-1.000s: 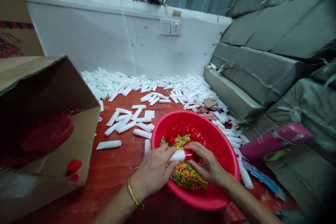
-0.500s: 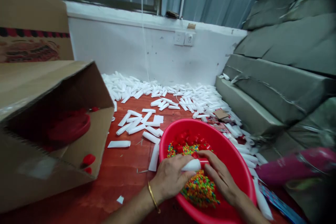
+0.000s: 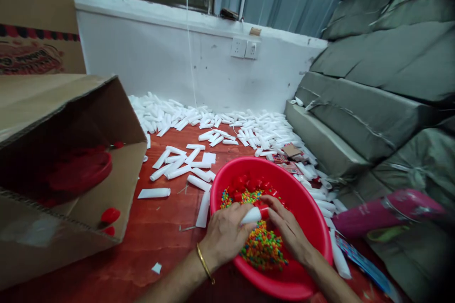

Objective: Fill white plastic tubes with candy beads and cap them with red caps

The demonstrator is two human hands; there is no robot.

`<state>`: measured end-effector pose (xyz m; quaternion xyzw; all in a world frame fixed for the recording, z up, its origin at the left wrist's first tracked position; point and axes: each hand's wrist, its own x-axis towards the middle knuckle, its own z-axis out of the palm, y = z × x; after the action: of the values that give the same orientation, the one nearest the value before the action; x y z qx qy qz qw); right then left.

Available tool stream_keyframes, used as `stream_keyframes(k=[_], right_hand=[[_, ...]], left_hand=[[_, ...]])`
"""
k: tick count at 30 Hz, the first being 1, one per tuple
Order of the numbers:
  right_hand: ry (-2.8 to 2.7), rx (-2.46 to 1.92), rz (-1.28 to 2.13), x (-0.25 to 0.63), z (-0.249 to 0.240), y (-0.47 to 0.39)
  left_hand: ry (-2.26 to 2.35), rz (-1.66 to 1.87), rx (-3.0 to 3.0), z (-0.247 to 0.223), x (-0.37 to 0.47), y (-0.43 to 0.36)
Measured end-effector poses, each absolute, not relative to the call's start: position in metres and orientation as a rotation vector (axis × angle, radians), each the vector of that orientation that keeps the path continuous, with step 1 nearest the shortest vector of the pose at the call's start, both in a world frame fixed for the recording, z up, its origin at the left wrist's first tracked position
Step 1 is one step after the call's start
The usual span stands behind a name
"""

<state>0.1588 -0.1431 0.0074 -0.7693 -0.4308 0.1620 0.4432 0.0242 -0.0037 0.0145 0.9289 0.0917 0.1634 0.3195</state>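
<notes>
My left hand (image 3: 227,229), a gold bangle at its wrist, is closed round a white plastic tube (image 3: 250,216) above a red basin (image 3: 322,239). The tube lies nearly level, with a red cap (image 3: 263,211) at its right end. Fingers of my right hand (image 3: 287,229) close on that cap; its thumb is partly hidden. Below both hands, small multicoloured candies (image 3: 263,248) are heaped in the basin. More red caps (image 3: 245,184) lie against the basin's far side.
White tubes (image 3: 177,163) lie loose on the red tabletop (image 3: 159,227), with a large pile along the wall. An open cardboard box (image 3: 130,165) on the left holds red pieces. Wrapped grey bundles (image 3: 355,104) are stacked at right, near a pink bottle (image 3: 384,213).
The view has shifted slightly, so the surroundings sit a little further left. Both hands stay on the capped tube over the basin, and its cap end now tilts slightly upward.
</notes>
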Motion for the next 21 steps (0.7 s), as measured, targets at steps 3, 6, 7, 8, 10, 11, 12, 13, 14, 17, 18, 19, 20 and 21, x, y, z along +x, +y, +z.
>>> stream_keyframes(k=[3, 6, 7, 8, 10, 11, 12, 13, 14, 17, 18, 19, 20, 21], right_hand=[[-1.146, -1.821, 0.42, 0.16, 0.012, -0.143], [-1.159, -1.942, 0.47, 0.164, 0.008, -0.14], [-1.13, -2.01, 0.464, 0.165, 0.006, -0.139], [-1.084, -2.074, 0.452, 0.166, 0.004, -0.138], [-0.99, -2.119, 0.444, 0.164, 0.004, -0.138], [-0.974, -2.095, 0.449, 0.162, 0.005, -0.138], [-0.985, -2.047, 0.448, 0.16, 0.007, -0.138], [-1.02, -1.987, 0.451, 0.158, 0.01, -0.139], [-1.065, -1.928, 0.456, 0.157, 0.014, -0.139], [-1.158, -1.874, 0.503, 0.156, 0.022, -0.139], [-1.171, -1.884, 0.524, 0.157, 0.023, -0.139], [-1.178, -1.897, 0.547, 0.159, 0.023, -0.138], [-1.174, -1.906, 0.572, 0.161, 0.022, -0.137], [-1.162, -1.91, 0.602, 0.163, 0.02, -0.136]], left_hand=[[0.218, 0.422, 2.457, 0.015, 0.024, -0.002], [0.19, 0.381, 2.544, 0.016, 0.024, -0.002], [0.185, 0.374, 2.569, 0.017, 0.024, -0.002], [0.184, 0.373, 2.586, 0.017, 0.024, -0.003], [0.188, 0.388, 2.587, 0.017, 0.024, -0.003], [0.198, 0.403, 2.573, 0.017, 0.025, -0.003], [0.211, 0.419, 2.557, 0.017, 0.025, -0.003], [0.225, 0.435, 2.542, 0.017, 0.026, -0.003], [0.234, 0.446, 2.532, 0.017, 0.026, -0.002], [0.205, 0.453, 2.541, 0.016, 0.025, 0.0], [0.186, 0.456, 2.55, 0.016, 0.024, 0.0], [0.171, 0.462, 2.561, 0.015, 0.023, 0.0], [0.163, 0.472, 2.573, 0.015, 0.023, 0.0], [0.161, 0.484, 2.587, 0.014, 0.022, -0.001]])
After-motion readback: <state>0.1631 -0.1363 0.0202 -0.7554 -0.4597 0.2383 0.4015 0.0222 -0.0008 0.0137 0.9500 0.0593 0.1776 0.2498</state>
